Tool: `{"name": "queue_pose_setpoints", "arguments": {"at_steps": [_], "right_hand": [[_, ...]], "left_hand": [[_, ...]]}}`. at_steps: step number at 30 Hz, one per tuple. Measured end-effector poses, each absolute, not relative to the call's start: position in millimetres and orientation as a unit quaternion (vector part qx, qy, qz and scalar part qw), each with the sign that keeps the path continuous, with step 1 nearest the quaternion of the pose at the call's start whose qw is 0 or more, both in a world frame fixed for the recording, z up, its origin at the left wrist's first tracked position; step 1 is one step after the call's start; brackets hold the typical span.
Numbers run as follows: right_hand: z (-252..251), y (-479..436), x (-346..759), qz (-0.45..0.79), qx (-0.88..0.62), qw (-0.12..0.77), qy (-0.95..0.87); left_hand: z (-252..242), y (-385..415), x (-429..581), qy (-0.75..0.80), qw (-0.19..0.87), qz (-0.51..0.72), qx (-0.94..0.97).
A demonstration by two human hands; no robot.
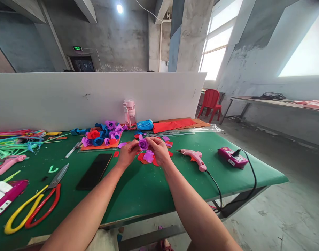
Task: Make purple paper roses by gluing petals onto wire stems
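Note:
Between both my hands is a purple paper flower (143, 144), its petals curled in a tight spiral facing me. The fingers of my left hand (128, 152) pinch it from the left side, near a thin stem. On the right, my right hand (158, 150) grips the edge of its petals. Beneath the hands, loose purple petals (148, 156) and red petals (155, 160) are scattered on the green tabletop (133, 188). A pile of finished paper flowers (102, 134) in blue, purple and red sits behind my left hand.
A pink glue gun (194, 157) lies to the right, its cord hanging past the table edge near a power strip (232, 157). Left are a black phone (94, 172), large scissors (48, 195) and coloured stems (15, 146). A pink bottle (129, 112) stands against the white partition (57, 97).

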State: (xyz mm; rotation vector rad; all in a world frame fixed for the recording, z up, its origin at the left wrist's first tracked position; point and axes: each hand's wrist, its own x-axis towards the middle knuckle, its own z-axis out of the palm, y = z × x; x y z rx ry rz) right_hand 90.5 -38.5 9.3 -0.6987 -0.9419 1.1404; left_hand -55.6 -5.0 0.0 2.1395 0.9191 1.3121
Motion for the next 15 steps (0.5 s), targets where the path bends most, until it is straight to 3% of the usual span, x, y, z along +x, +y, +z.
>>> {"name": "queue_pose_setpoints", "arguments": {"at_steps": [9,15], "right_hand": [[8.4,-35.5,96.0,0.540,-0.261,0.711,-0.368],[2.5,-36.7,86.9,0.501,-0.309,0.640,-0.494]], "left_hand": [[0.0,-3.9,-53.4,0.368,0.326,0.542,0.681],[3.1,-2.0,-55.5,0.365,0.260,0.582,0.678]]}}
